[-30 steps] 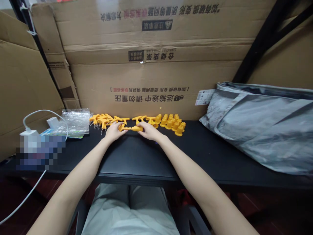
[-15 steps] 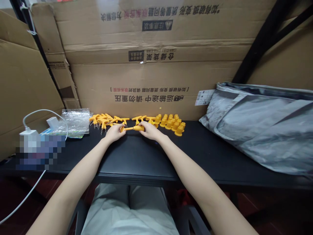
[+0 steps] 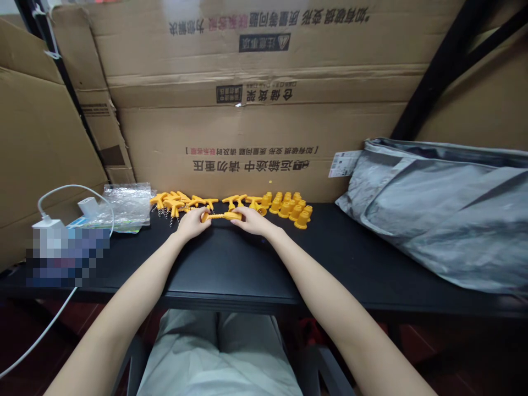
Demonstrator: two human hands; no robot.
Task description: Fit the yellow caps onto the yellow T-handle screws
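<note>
Quietly, a person in pale grey-green cloth trousers (image 3: 218,357) sits at a black, smooth-topped table (image 3: 231,269), both bare forearms stretched over its front edge. Over to the left, a thin white cable (image 3: 45,328) hangs down past that edge, and a blocky white plastic adapter (image 3: 50,224) sits beside a blurred-out patch. Farther in, centred before the person, the left hand (image 3: 192,223) and the right hand (image 3: 252,220) hold a bright yellow plastic piece with a slim twisted shaft (image 3: 216,216) level between them. The left fingers are closed around one end, the right fingers pinch the wider other end, and the shaft shows bare in the gap; I can't tell whether it touches the tabletop. Just beyond the left hand lies a cluster of yellow T-handled corkscrews with silvery metal coils (image 3: 175,204); beyond the right are a few yellow plastic T-shaped pieces (image 3: 236,199), then rows of yellow flared plastic cups (image 3: 301,221). Crinkled clear plastic wrap (image 3: 127,202) lies left of the corkscrews. Well to the right slumps a large grey fabric bag (image 3: 429,203). Behind everything stands a brown cardboard sheet with upside-down printing (image 3: 256,129).
</note>
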